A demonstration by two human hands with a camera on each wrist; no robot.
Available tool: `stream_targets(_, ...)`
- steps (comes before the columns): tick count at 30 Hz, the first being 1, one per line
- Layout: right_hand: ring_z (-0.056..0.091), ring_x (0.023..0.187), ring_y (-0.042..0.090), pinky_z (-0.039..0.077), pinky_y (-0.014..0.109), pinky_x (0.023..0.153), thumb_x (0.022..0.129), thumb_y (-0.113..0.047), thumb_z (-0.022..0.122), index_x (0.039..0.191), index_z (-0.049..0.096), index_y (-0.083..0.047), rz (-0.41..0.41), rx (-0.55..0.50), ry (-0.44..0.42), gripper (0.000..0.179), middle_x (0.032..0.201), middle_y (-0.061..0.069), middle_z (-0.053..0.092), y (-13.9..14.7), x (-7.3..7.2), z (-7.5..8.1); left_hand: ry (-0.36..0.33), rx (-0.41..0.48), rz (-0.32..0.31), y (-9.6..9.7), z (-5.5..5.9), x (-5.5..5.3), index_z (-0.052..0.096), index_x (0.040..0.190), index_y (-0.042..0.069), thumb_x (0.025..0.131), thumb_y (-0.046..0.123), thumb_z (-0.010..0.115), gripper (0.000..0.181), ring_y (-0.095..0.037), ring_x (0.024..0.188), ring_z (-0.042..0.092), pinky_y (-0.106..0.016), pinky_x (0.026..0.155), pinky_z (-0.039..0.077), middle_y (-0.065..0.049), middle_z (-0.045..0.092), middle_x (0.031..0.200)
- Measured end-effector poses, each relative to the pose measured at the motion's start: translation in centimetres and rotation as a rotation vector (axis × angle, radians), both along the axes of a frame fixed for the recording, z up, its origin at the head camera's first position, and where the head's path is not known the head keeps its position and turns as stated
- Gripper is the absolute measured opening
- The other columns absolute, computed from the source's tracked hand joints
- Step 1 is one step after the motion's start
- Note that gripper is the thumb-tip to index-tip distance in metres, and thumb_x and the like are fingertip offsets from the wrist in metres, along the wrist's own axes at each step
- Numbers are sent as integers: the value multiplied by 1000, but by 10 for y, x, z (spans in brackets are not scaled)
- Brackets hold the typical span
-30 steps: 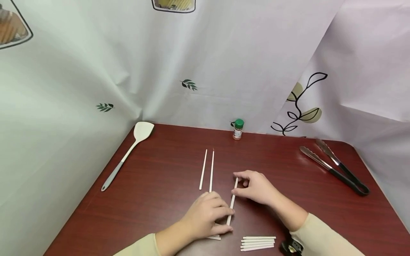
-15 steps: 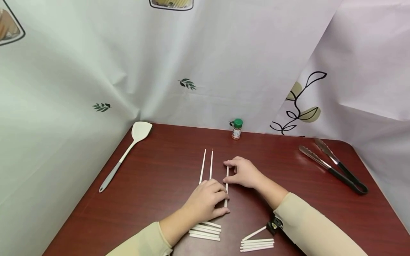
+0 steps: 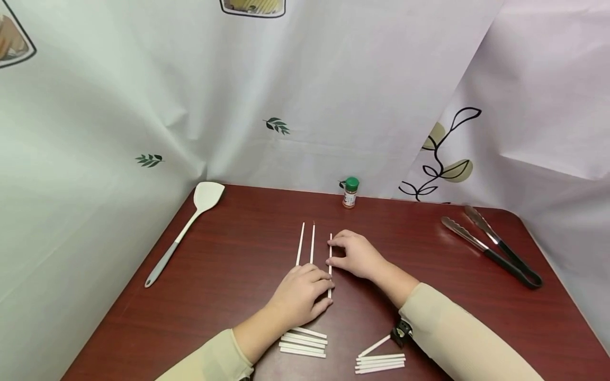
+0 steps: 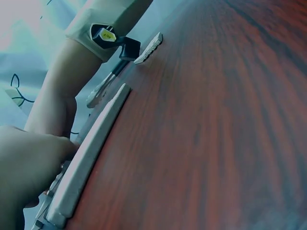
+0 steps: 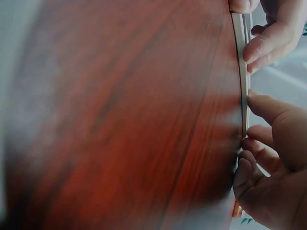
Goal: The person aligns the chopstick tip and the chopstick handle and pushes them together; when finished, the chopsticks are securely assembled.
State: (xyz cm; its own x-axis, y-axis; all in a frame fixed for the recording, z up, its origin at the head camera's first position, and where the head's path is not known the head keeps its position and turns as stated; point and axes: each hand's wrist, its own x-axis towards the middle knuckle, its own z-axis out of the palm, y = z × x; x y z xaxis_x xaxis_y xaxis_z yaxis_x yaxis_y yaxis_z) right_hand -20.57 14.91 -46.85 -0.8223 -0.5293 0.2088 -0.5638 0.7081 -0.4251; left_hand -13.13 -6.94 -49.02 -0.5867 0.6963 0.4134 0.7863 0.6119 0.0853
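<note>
A thin white stick [image 3: 330, 270] lies on the table, roughly in line with my forearms' reach. My right hand [image 3: 355, 255] holds its far part between thumb and fingers. Nearer to me, my left hand [image 3: 300, 293] has its thumb and fingers at the stick's near part. In the right wrist view the same stick [image 5: 241, 57] runs between the left hand [image 5: 276, 40] and the right hand [image 5: 276, 167]. Left of it lie two similar sticks, the outer stick [image 3: 300, 243] and the inner stick [image 3: 312, 243]; the left hand hides their near ends.
Several short white sticks [image 3: 303, 349] lie by the left wrist, and another group of sticks [image 3: 380, 365] lies to the right. One loose stick [image 3: 374, 346] angles toward the right wrist camera. A spatula [image 3: 186, 227], green-capped spice bottle [image 3: 350, 192] and tongs [image 3: 495, 248] lie farther out.
Both hands have moved away from me and left with the stick, bringing it closer to the other two. A stick in the right group has swung out at an angle.
</note>
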Motion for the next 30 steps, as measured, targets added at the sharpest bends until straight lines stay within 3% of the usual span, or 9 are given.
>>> stream_targets(13,66,118,28,53,45,101,89,-29,87,132,74,-1,10,28,-35,53,126,9,67,-8,0,3,60,18,48,-4,-1,-4,82,114,18,94,29,79,23,-18,113,65,-39,89,52,3,76,122)
stream_targets(30,66,119,27,55,47,98,94,-34,83,140,71,-6,-44,55,-58,55,130,8,64,-13,0,-1,64,41,66,-6,-4,-7,82,113,18,94,28,77,23,-18,112,65,-40,90,52,3,76,121)
